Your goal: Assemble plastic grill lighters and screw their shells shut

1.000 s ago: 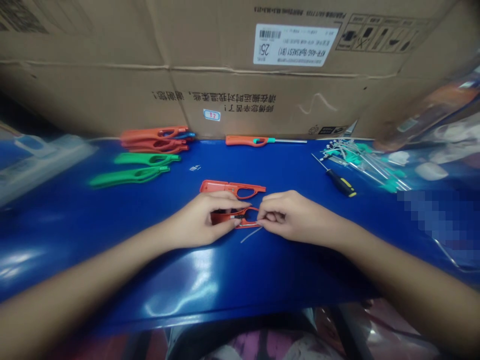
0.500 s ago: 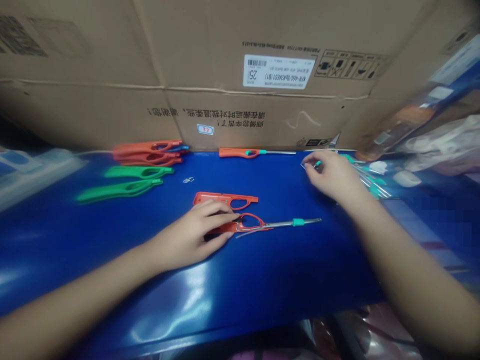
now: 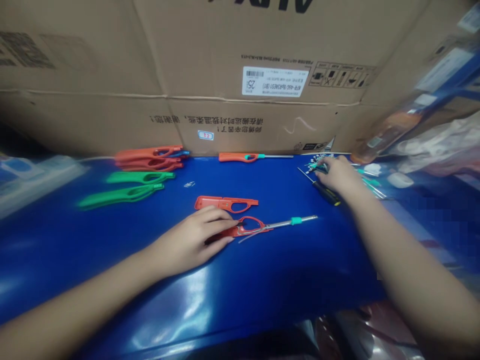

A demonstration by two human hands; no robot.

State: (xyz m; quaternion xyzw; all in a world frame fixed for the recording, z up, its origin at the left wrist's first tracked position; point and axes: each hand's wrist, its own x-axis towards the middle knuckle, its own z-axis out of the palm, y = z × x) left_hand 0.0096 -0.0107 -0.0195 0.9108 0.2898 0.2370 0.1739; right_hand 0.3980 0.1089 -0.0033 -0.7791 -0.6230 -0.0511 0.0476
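My left hand [image 3: 202, 235] is closed around the handle end of an open orange lighter half [image 3: 234, 230] on the blue table. A metal tube with a teal collar [image 3: 296, 221] runs right from this half, and a thin loose strip sticks out below it. Just behind lies a matching orange shell half [image 3: 227, 203], its inner side up. My right hand [image 3: 339, 175] reaches into small teal and white parts [image 3: 317, 162] at the back right, fingers curled together; what they pinch is hidden. Beside that hand lies a screwdriver [image 3: 326, 192] with a black and yellow handle.
Orange handle shells [image 3: 146, 157] and green ones [image 3: 127, 195] lie at the left. An orange lighter [image 3: 240, 157] rests along the cardboard wall [image 3: 210, 50]. Small metal pieces [image 3: 189, 184] sit mid-table. Metal tubes [image 3: 375, 187], a bottle [image 3: 386, 135] and plastic bags are at right.
My right hand has shifted slightly right and back into the small parts, and the screwdriver beside it has come into view. My left hand stays on the orange lighter half. The view has tilted up a little.
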